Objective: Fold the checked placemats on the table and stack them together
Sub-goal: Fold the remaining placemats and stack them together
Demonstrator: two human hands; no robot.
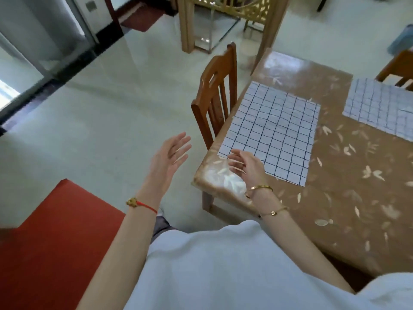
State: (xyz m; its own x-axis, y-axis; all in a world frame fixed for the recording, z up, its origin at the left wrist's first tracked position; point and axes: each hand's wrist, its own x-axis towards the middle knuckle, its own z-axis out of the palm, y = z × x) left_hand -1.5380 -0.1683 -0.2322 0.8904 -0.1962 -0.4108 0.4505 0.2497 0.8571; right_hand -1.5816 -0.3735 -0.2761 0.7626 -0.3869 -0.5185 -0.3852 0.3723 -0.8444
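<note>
A white placemat with a dark blue check point(274, 130) lies flat near the left edge of the table point(348, 175). A second checked placemat point(380, 106) lies flat at the far right, cut off by the frame edge. My right hand point(244, 164) hovers over the table corner, fingers loosely spread, right by the near left corner of the first placemat and holding nothing. My left hand point(169, 155) is raised over the floor, left of the table, palm open and empty.
The table has a brown cloth with a leaf print under clear plastic. A wooden chair point(215, 97) stands pushed in at the table's left side, another chair point(400, 70) at the far right. A red surface point(44, 242) lies at the lower left over pale floor tiles.
</note>
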